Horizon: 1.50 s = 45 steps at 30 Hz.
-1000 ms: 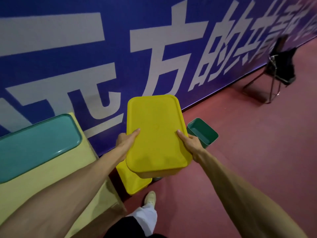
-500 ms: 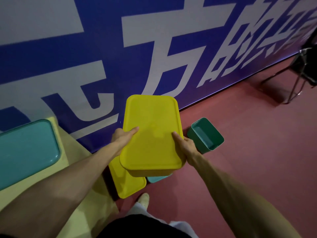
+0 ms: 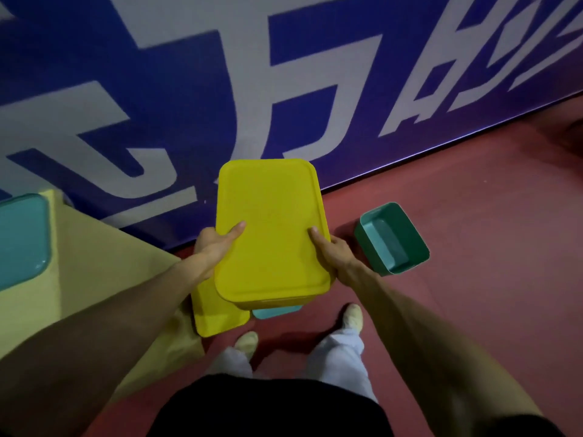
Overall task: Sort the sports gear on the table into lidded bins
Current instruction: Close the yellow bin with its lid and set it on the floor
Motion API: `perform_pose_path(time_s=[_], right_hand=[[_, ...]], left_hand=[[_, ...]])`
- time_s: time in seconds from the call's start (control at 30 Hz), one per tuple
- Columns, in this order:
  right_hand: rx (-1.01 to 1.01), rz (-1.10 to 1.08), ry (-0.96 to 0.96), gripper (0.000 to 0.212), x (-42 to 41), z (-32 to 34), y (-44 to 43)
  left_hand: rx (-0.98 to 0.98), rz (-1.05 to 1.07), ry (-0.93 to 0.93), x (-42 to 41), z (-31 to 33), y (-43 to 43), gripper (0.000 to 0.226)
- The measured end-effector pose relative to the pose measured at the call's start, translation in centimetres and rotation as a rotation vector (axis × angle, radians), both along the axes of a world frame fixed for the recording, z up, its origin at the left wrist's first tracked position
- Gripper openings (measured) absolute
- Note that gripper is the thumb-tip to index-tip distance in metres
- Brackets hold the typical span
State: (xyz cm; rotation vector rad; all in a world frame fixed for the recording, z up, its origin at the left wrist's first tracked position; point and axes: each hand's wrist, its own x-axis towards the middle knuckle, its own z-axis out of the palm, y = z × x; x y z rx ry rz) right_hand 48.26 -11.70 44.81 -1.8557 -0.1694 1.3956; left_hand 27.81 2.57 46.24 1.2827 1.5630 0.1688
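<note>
I hold a yellow lidded bin (image 3: 271, 228) in the air in front of me, its lid on and facing up. My left hand (image 3: 213, 246) grips its left side with the thumb on the lid. My right hand (image 3: 331, 250) grips its right side the same way. Below it on the floor lie a second yellow lidded bin (image 3: 217, 313) and a sliver of a teal one (image 3: 274, 311), mostly hidden. An open green bin (image 3: 391, 238) with no lid stands on the floor to the right. No sports gear is in sight.
The pale yellow table (image 3: 94, 263) is at my left, with a teal lid or bin (image 3: 20, 238) on it at the frame's edge. A blue wall banner (image 3: 220, 89) with large white characters runs behind. My feet (image 3: 351, 316) stand on red floor.
My view has swung right and down, so the table has slid toward the left edge and the chair has left the frame. The yellow bin stays in both hands, now lower, over the floor bins.
</note>
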Motion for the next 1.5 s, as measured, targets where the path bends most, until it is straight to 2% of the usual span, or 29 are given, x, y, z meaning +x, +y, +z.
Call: perform_pose_path(time_s=[0.1, 0.23, 0.27, 0.4, 0.57, 0.7, 0.77, 0.87, 0.9, 1.07, 1.33, 1.5], right_hand=[[-0.044, 0.044, 0.042, 0.065, 5.8, -0.7, -2.1], [-0.068, 0.135, 0.045, 0.061, 11.5, -3.2, -3.4], [-0.069, 0.152, 0.044, 0.061, 12.2, -3.7, -3.4], [-0.123, 0.175, 0.103, 0.065, 14.7, -7.4, -4.6], [-0.187, 0.156, 0.152, 0.059, 16.8, -12.5, -4.4], [-0.18, 0.164, 0.171, 0.057, 18.3, -18.7, -2.3], [-0.202, 0.147, 0.168, 0.066, 18.9, -22.3, -1.9], [-0.242, 0.141, 0.15, 0.097, 20.4, -29.7, -1.9], [-0.251, 0.15, 0.127, 0.098, 20.8, -31.7, -1.8], [-0.342, 0.146, -0.043, 0.069, 23.1, -40.5, -1.5], [-0.292, 0.167, -0.042, 0.078, 25.0, -53.0, -0.7], [-0.279, 0.2, -0.034, 0.065, 24.6, -58.3, -0.1]], left_hand=[[-0.038, 0.044, -0.044, 5.0, -1.4, -3.2, 0.054], [-0.18, 0.228, -0.024, 9.4, -5.3, -6.7, 0.077], [-0.211, 0.252, -0.024, 10.2, -5.6, -7.2, 0.077], [-0.304, 0.34, -0.098, 13.2, -9.1, -9.0, 0.057], [-0.338, 0.295, -0.09, 15.5, -13.9, -8.5, 0.051], [-0.34, 0.263, -0.113, 16.4, -20.1, -7.1, 0.047], [-0.345, 0.241, -0.123, 17.2, -23.6, -6.7, 0.046], [-0.325, 0.169, -0.089, 18.1, -29.9, -6.5, 0.046], [-0.31, 0.143, -0.07, 18.4, -32.1, -6.5, 0.048], [-0.279, 0.015, 0.092, 20.8, -43.0, -5.6, 0.081], [-0.265, 0.073, 0.132, 23.3, -54.0, -5.9, 0.077], [-0.282, 0.1, 0.16, 22.7, -59.4, -6.6, 0.077]])
